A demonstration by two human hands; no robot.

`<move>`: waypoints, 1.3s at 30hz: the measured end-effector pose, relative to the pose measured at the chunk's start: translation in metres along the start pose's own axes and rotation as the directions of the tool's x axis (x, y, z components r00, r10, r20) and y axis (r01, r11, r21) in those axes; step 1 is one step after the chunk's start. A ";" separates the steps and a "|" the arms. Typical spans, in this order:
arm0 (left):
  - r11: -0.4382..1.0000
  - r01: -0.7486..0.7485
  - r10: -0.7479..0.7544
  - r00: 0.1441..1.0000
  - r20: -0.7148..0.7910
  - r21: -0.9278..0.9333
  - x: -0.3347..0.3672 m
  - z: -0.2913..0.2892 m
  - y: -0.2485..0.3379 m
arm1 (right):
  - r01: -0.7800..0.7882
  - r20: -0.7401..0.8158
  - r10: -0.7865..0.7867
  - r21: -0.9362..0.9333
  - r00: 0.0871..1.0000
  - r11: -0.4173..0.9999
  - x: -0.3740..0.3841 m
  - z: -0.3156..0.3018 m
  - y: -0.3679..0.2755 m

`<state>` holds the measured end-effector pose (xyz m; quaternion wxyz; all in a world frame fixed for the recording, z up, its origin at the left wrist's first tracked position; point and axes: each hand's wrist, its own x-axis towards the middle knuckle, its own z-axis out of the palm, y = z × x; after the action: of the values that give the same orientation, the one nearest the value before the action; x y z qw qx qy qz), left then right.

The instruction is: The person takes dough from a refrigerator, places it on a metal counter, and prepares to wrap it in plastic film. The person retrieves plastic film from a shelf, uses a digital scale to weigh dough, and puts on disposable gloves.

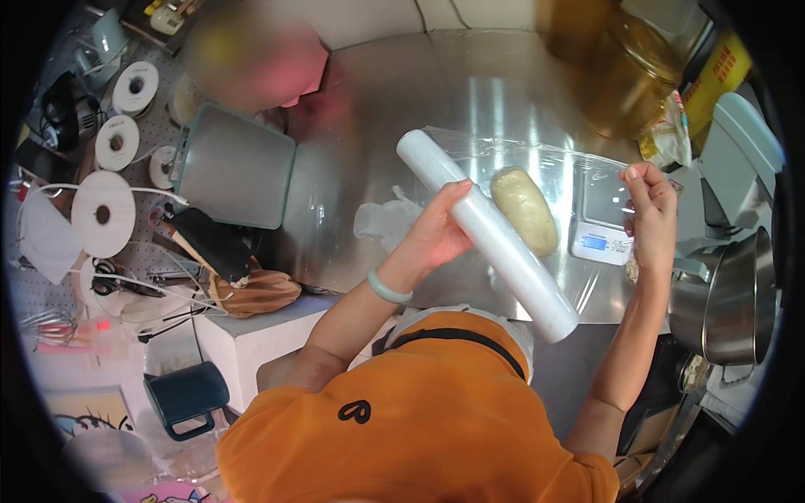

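Observation:
My left hand (444, 225) is wrapped round a long white roll of plastic wrap (495, 239), held slantwise over the metal table. A clear sheet of the film (579, 159) stretches from the roll to the right. Its far corner is pinched in my right hand (649, 194), the fingers closed. Beneath the film lies a pale, oblong lump of dough (525, 210). Partly under the sheet, beside my right hand, sits a white kitchen scale (600, 226) with a lit blue display. Crumpled clear plastic (386, 220) rests on the table left of the roll.
A grey translucent lidded box (235, 168) stands at the left of the steel table (402, 84). Amber containers (625, 80) are at the back right, steel bowls (738, 298) at the right edge. Spools (103, 215), a black-handled tool and a dark mug (186, 396) crowd the left.

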<state>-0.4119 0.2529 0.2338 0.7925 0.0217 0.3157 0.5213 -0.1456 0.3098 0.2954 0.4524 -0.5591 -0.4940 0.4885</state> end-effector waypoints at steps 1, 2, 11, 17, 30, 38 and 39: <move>0.999 0.035 -0.035 0.999 0.005 -0.029 0.009 0.008 -0.009 | 0.021 -0.042 -0.022 -0.029 0.999 0.999 0.001 -0.014 0.006; 0.998 0.055 -0.056 0.998 0.029 0.005 0.019 0.014 -0.017 | 0.041 -0.079 -0.046 -0.064 0.996 0.997 0.003 -0.028 0.011; 0.930 0.291 -0.280 0.957 -0.081 0.224 0.172 0.061 -0.068 | -0.079 -0.471 -0.442 -0.747 0.764 0.660 0.049 -0.133 0.109; 0.778 0.394 -0.299 0.917 -0.262 0.490 0.232 0.069 -0.078 | -0.248 -0.545 -0.328 -0.733 0.771 0.634 0.067 -0.142 0.176; 0.209 0.086 0.092 0.990 -0.107 0.974 0.341 0.042 -0.095 | -0.627 -0.682 0.091 -0.601 0.726 0.496 0.099 -0.142 0.234; 0.159 0.158 0.215 0.958 -0.190 0.975 0.336 0.043 -0.098 | -0.560 -0.633 0.029 -0.661 0.773 0.499 0.089 -0.153 0.225; 0.137 0.165 0.230 0.954 -0.194 0.977 0.335 0.045 -0.098 | -0.480 -0.619 -0.142 -0.716 0.773 0.508 0.087 -0.149 0.230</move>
<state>-0.2230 0.5026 0.0743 0.5125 0.4648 0.6943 0.1983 0.0303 0.3696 0.0767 0.2011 -0.8788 -0.4321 0.0228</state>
